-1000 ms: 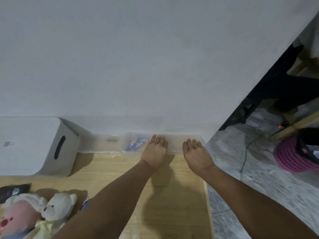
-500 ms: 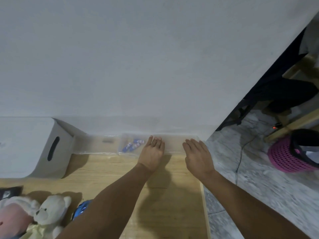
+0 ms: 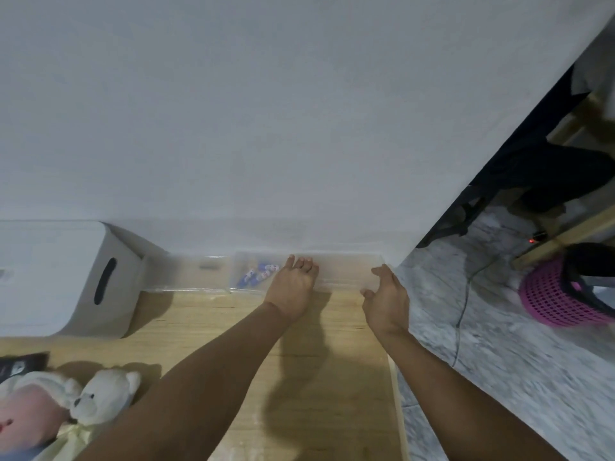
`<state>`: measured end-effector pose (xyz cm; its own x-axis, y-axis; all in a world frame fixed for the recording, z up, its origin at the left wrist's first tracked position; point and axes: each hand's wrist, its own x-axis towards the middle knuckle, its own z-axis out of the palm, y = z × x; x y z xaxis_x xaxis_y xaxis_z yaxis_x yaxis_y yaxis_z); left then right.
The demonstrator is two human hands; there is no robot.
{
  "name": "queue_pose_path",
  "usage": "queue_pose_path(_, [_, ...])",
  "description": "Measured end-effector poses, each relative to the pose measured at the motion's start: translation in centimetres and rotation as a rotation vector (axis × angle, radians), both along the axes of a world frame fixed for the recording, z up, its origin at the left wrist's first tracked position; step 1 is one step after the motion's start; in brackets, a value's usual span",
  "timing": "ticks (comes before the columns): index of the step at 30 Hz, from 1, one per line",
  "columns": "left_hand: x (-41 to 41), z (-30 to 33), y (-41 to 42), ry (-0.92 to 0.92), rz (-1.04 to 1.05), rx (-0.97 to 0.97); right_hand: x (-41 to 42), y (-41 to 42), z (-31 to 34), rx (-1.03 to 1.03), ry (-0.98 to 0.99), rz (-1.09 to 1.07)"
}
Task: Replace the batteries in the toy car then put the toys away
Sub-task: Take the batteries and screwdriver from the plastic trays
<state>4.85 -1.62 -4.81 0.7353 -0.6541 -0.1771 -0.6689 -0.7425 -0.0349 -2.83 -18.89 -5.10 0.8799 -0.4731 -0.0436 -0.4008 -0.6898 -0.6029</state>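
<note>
A clear plastic box (image 3: 346,271) lies along the wall at the back of the wooden table (image 3: 233,327). Several blue batteries (image 3: 258,273) lie in its left part. My left hand (image 3: 293,287) rests flat on the box's front edge, fingers together, right beside the batteries. My right hand (image 3: 386,297) hovers at the box's right end, fingers spread and slightly curled, holding nothing. The toy car cannot be seen.
A white storage bin (image 3: 66,277) with a slot handle stands at the back left. A white teddy bear (image 3: 103,397) and a pink plush (image 3: 26,414) lie at the front left. The table's right edge drops to a marble floor with a pink basket (image 3: 559,301).
My right hand has lifted and rotated from flat on the box to an open, curled pose at its right end. The blue car seen half a second ago is out of view.
</note>
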Motion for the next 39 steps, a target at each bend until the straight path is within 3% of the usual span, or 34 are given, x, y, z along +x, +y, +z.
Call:
queue_pose_path(5, [0.9, 1.5, -0.2, -0.005, 0.015, 0.02, 0.2, -0.5, 0.2, -0.073, 0.039, 0.026])
queue_pose_path(12, [-0.6, 1.3, 1.7, 0.072, 0.075, -0.024, 0.6, 0.4, -0.1, -0.439, 0.057, 0.174])
queue_pose_path(22, [-0.1, 1.5, 10.3, 0.042, 0.27, -0.005, 3.5, 8.5, 0.7, -0.497, 0.001, 0.671])
queue_pose_path(32, [1.1, 0.3, 12.6, -0.043, 0.2, -0.214, 4.7, 12.4, 0.7, -0.639, 0.024, 0.781])
queue_pose_path(39, [1.5, 0.3, 13.2, 0.008, 0.143, -0.293, 4.7, 14.0, 0.1, -0.736, 0.043, 0.765])
